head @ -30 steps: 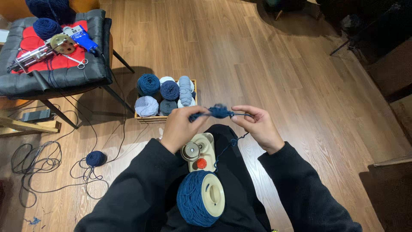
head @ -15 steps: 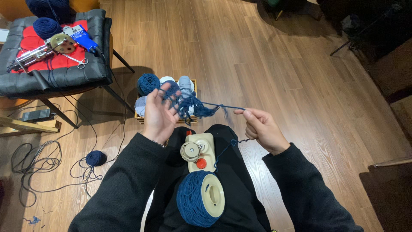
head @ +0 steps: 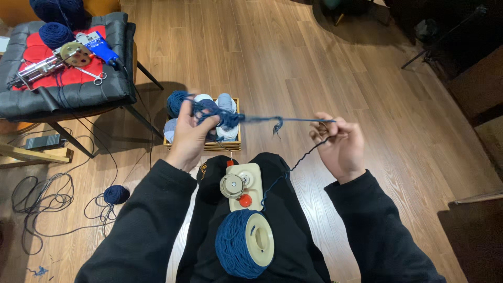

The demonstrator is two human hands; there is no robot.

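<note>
Looks like the untangling step: left hand [head: 191, 131] is closed around a messy clump of blue yarn [head: 220, 118] held over the wooden crate [head: 204, 144] of yarn balls, right hand [head: 340, 144] pinching the strand pulled taut between them. Next move probably calls for gently teasing that snag loose, feeding toward the winder [head: 241, 186] on the lap.

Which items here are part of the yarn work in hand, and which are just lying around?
In use:
- left hand gripping a tangled clump of blue yarn
- right hand pinching the strand pulled taut from the clump
- yarn winder on the lap, with its wound blue cone

Lying about:
- crate of yarn balls
- small yarn ball on the floor
- tufting gun and scissors on the chair
</note>
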